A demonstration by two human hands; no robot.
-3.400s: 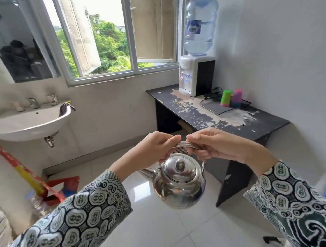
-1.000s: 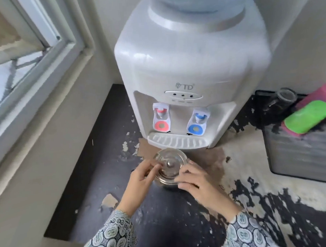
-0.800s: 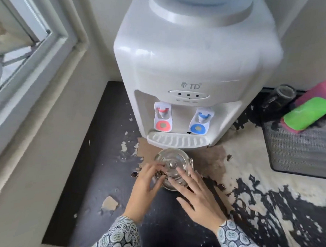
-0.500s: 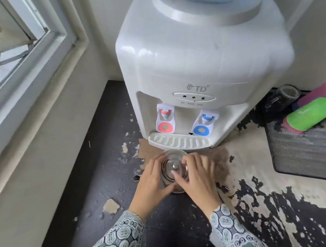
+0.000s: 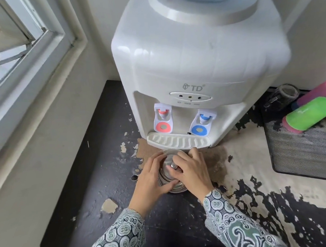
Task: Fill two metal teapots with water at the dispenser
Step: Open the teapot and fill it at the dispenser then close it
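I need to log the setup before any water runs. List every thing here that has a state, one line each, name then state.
teapot: upright on the table in front of the drip tray, lid on
left hand: holds the teapot's side
right hand: fingers at the lid knob
red tap: not pressed, no water running
blue tap: not pressed, no water running
drip tray: nothing on it
green cup: lying on its side

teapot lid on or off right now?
On. The lid sits on the teapot; the right hand pinches its knob, the left hand grips the body.
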